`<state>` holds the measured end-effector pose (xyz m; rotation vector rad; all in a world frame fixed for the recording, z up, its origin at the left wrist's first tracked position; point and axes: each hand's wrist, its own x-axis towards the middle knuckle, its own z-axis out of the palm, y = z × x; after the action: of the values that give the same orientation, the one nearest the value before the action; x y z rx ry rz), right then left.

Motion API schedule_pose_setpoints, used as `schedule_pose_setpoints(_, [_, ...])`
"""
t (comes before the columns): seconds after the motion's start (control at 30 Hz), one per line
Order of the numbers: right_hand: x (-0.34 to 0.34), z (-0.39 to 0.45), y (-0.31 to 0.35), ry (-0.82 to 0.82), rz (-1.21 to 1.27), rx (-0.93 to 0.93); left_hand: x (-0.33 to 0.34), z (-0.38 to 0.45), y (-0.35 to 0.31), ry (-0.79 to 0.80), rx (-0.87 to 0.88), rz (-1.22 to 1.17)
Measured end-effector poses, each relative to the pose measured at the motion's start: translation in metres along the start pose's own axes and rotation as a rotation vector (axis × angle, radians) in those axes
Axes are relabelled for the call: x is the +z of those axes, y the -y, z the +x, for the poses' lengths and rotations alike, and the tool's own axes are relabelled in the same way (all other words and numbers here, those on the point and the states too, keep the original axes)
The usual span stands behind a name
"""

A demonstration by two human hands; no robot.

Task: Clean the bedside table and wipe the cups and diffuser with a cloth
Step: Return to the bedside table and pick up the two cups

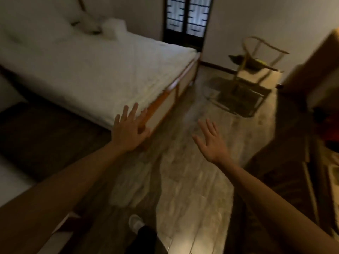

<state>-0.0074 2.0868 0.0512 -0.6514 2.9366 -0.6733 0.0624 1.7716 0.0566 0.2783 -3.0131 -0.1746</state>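
Observation:
Both my arms reach forward over a wooden floor in a dim bedroom. My left hand (129, 128) is spread flat, fingers apart, over the near corner of a bed with white bedding (95, 70). My right hand (211, 142) is open too, palm down, above the floor to the right of the bed. Neither hand holds anything. No bedside table, cups, diffuser or cloth shows in this blurred view.
A dark bench or low surface (42, 136) lies at the bed's foot on the left. A wooden chair (247, 79) stands ahead on the right, a dark lattice door (187, 17) behind. Brown furniture (311, 79) lines the right side. My shoe (135, 222) is on the floor.

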Motion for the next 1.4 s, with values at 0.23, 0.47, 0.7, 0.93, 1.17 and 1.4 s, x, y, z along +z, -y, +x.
schedule_pose_setpoints(0.23, [0.079, 0.133, 0.159, 0.164, -0.062, -0.398, -0.021, -0.023, 0.187, -0.051, -0.411, 0.016])
schedule_pose_setpoints(0.47, [0.137, 0.215, 0.3, 0.183, -0.033, -0.623, -0.047, -0.051, 0.31, -0.126, -0.643, 0.004])
schedule_pose_setpoints(0.7, [0.196, 0.272, 0.404, 0.283, -0.08, -0.854, -0.061, -0.066, 0.394, -0.169, -0.827, -0.002])
schedule_pose_setpoints(0.93, [0.259, 0.357, 0.494, 0.352, -0.056, -0.944, -0.05, -0.031, 0.491, -0.17, -0.92, 0.029])
schedule_pose_setpoints(1.17, [0.315, 0.485, 0.596, 0.423, -0.014, -0.969, -0.045, 0.051, 0.602, -0.194, -1.026, 0.005])
schedule_pose_setpoints(1.4, [0.356, 0.582, 0.687, 0.457, -0.047, -1.016, -0.053, 0.111, 0.695, -0.218, -1.086, -0.035])
